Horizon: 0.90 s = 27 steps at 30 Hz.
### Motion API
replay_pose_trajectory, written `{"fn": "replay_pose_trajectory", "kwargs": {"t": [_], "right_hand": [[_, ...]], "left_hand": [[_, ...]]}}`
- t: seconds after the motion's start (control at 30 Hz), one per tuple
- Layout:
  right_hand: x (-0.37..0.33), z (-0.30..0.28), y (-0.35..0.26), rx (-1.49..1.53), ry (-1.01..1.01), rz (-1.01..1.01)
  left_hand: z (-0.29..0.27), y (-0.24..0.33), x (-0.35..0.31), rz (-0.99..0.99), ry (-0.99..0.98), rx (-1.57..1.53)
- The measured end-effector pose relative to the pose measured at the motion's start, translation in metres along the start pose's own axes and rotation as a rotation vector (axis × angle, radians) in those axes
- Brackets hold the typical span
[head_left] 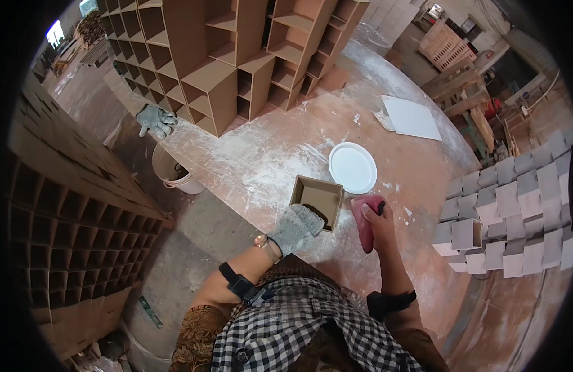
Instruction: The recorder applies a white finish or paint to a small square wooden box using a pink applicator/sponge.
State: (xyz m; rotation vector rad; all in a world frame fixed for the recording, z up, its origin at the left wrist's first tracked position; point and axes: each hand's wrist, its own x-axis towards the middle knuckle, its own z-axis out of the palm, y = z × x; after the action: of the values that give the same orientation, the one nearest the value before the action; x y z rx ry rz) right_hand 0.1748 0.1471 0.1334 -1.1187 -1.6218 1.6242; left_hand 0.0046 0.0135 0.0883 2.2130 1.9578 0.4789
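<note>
A small open-topped brown fibreboard box [322,193] sits on the dusty table in front of me. My left hand [297,227], in a grey knitted glove, grips its near left side, with the fingers curled over the wall into the box. To the right of the box, my bare right hand [379,224] is closed around a pink, flat, elongated tool [364,230]. A small dark part shows by the thumb; the tool's exact kind is not clear. Just beyond the box lies a round white lid or shallow dish [353,168].
Stacked brown boxes [212,87] stand at the table's far left, beside a loose grey glove [156,121]. A white bucket [174,170] is below the left edge. White sheet [413,118] lies far right; stacked whitish boxes [516,204] stand right. More brown boxes [81,242] rise at left.
</note>
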Motion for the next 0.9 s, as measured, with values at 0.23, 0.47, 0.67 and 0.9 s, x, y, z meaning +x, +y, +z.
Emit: {"fn": "replay_pose_trajectory", "kwargs": {"t": [0.23,0.47,0.67,0.9], "right_hand": [[0.032,0.031,-0.006,-0.777,-0.143,-0.438],[0.027,0.021,0.04,-0.962,0.003,-0.55],[-0.014,0.004,0.038,-0.983,-0.243,-0.404],[0.051,0.036,0.005,-1.132,0.057,-0.294]], "left_hand": [[0.043,-0.012,0.001,0.123,0.175,0.032],[0.027,-0.002,0.006,0.038,-0.028,0.007],[0.026,-0.002,0.007,0.037,-0.079,0.033],[0.023,0.001,0.01,0.053,-0.052,0.037]]}}
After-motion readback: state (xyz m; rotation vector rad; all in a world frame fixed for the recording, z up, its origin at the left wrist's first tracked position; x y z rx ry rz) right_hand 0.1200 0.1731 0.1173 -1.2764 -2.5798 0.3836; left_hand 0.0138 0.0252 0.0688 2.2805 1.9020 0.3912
